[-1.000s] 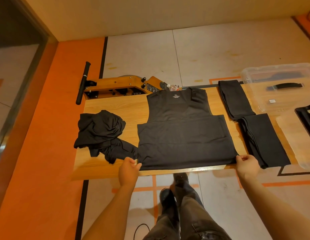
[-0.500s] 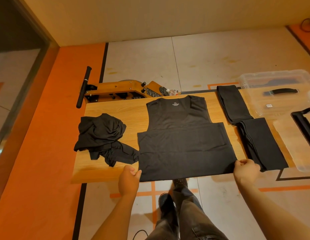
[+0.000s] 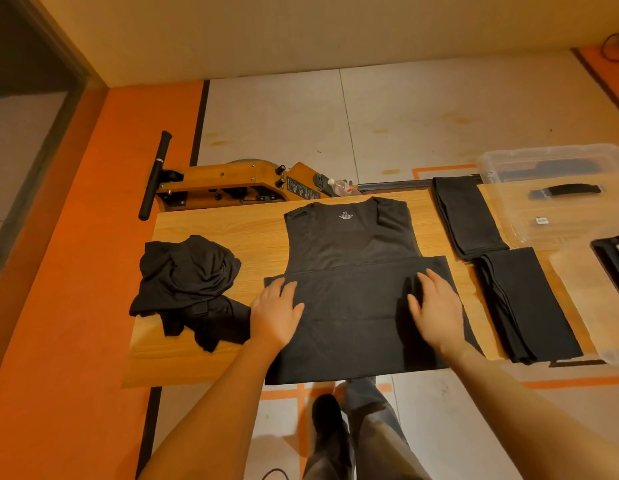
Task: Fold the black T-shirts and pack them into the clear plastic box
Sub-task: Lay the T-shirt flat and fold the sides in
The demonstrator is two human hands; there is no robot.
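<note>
black t-shirt (image 3: 349, 258) under both flat, spread hands — left hand (image 3: 277, 311), right hand (image 3: 436, 306); clear box (image 3: 557, 161) cut off.

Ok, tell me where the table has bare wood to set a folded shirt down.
Bare wood shows on the table behind the crumpled shirt, left of the spread shirt, and in the near left corner. The right side is crowded: folded shirts run up to the clear box.
</note>
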